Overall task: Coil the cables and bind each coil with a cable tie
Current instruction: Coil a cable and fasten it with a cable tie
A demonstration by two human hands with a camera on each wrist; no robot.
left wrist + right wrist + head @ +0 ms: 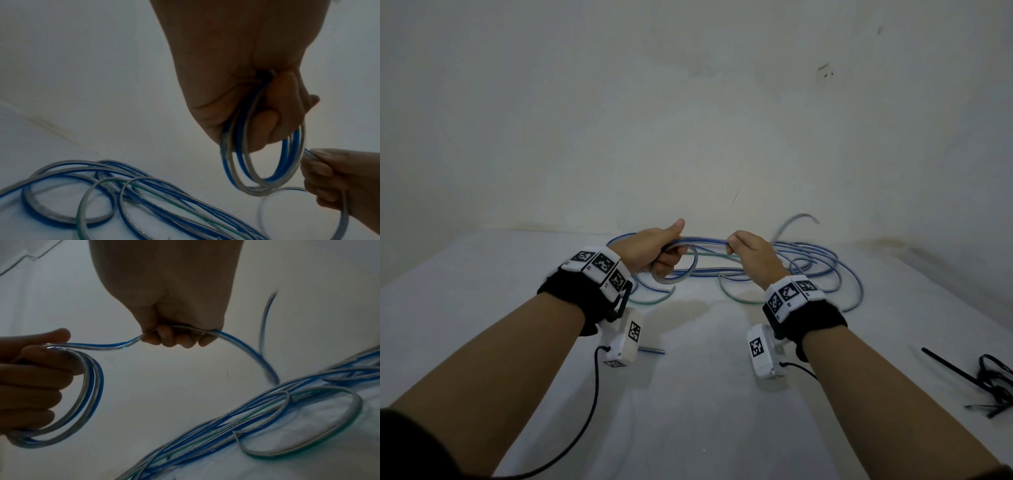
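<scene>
My left hand [654,251] grips a small coil [265,164] of blue-and-clear cable, its loops hanging below the curled fingers [30,386]. One strand [98,345] runs from that coil to my right hand [748,255], whose fingers [174,339] are curled round it. Past the right hand the cable [255,353] curves down to a loose tangle of blue cables [808,267] lying on the white table [705,394]; a green-striped cable [308,449] lies among them. Black cable ties [986,380] lie at the right edge.
A white wall [688,120] rises just behind the tangle. A short loose cable end [652,351] lies under my left wrist. Black cords hang from the wrist cameras over the near table.
</scene>
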